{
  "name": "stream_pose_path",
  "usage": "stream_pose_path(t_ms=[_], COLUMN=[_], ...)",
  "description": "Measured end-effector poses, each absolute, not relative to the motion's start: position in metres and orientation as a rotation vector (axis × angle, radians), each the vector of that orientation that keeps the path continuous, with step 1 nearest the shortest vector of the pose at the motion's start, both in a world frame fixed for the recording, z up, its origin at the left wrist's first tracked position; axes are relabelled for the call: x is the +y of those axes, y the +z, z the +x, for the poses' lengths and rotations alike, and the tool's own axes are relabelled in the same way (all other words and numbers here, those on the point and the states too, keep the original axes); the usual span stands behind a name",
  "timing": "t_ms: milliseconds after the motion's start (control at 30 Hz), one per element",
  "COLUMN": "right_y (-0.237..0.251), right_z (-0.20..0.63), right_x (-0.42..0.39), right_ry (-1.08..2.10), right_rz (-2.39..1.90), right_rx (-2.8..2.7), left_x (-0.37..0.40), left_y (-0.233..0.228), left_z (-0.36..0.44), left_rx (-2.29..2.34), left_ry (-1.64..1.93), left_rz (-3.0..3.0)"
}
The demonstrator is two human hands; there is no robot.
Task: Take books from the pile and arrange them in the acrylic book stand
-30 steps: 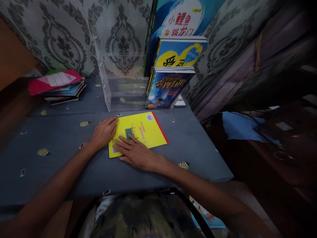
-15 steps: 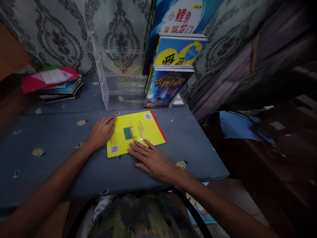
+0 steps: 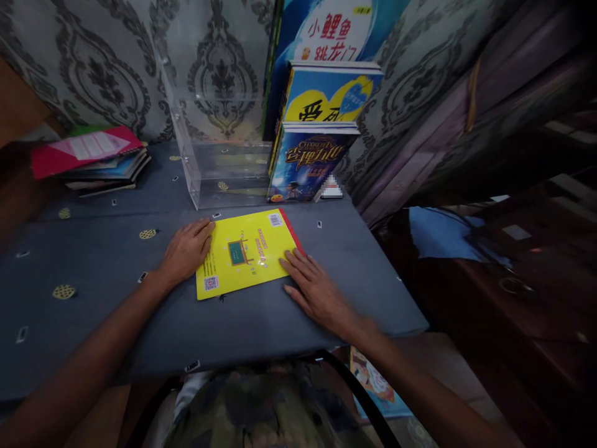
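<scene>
A yellow book (image 3: 249,255) with a red spine lies flat on the grey-blue cloth, its back cover up, showing a barcode, a small chalkboard picture and a QR code. My left hand (image 3: 186,249) rests flat at its left edge, fingers stretched out and touching the cover's side. At the right lower corner, near the red spine, lies my right hand (image 3: 317,289), its fingers extended over the book's edge. Neither hand is wrapped round anything.
A clear acrylic rack (image 3: 193,180) stands behind the book, with several upright books (image 3: 310,162) in its right part. To the left is a stack of books (image 3: 88,152) topped by a pink one. The table's right edge drops toward a dark area with blue cloth (image 3: 438,233).
My right hand has slid rightward, from the book's lower middle to its right edge by the red spine. My left hand stays at the left edge. The view has shifted slightly.
</scene>
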State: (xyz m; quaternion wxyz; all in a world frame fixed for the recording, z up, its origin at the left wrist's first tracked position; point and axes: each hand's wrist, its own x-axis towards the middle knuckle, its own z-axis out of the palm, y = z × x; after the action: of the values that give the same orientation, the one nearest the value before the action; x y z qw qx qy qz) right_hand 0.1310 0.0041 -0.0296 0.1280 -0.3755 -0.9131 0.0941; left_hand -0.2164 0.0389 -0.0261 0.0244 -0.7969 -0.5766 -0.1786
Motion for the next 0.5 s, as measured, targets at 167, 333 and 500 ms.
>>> stream_pose_path(t_ms=[167,333,500], right_y=[-0.027,-0.027,-0.029], right_z=[0.128,0.121,0.123], right_x=[-0.025,-0.081,-0.112], right_ry=[0.218,0.131,0.154], right_rz=[-1.088,-1.096,-1.058], right_rx=[-2.664,-2.642,-2.616], left_x=[0.037,0.034,0.031], left_y=[-0.022,-0.019,-0.017], left_z=[-0.22,-0.219,-0.213], left_rx=[-1.756,-1.726,-1.699], left_ry=[-0.582,-0.649,-0.684], left_rz=[-2.534,-2.66,-2.772])
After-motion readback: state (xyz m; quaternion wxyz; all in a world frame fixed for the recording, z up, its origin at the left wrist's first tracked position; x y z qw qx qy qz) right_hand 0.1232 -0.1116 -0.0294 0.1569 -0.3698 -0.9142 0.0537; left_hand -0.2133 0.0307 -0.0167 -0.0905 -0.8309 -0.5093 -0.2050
